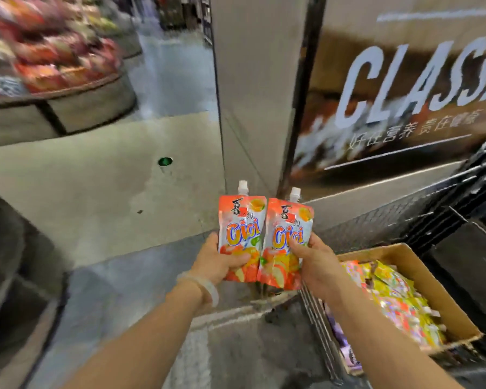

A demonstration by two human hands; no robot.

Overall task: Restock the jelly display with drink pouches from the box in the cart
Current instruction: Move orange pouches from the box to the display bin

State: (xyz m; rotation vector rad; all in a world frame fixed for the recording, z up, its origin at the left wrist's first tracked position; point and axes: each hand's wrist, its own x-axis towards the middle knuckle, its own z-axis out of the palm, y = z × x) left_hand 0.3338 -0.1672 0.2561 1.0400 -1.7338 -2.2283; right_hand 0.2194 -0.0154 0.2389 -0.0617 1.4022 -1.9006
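Note:
Two orange drink pouches with white caps stand upright side by side in front of me. My left hand [220, 261] grips the left pouch [240, 228] near its bottom. My right hand [313, 261] grips the right pouch [286, 240] from its right side, thumb across the front. The open cardboard box [421, 272] sits in the black wire cart [446, 209] at the lower right, holding several yellow and mixed-colour pouches [396, 299]. The round jelly display [56, 60] with heaped red and orange packs is far off at the upper left, blurred.
A grey pillar [253, 88] rises straight ahead, with a brown poster wall [404, 88] to its right. Pale floor [101, 189] stretches between me and the display. A dark curved fixture [3, 262] fills the left edge.

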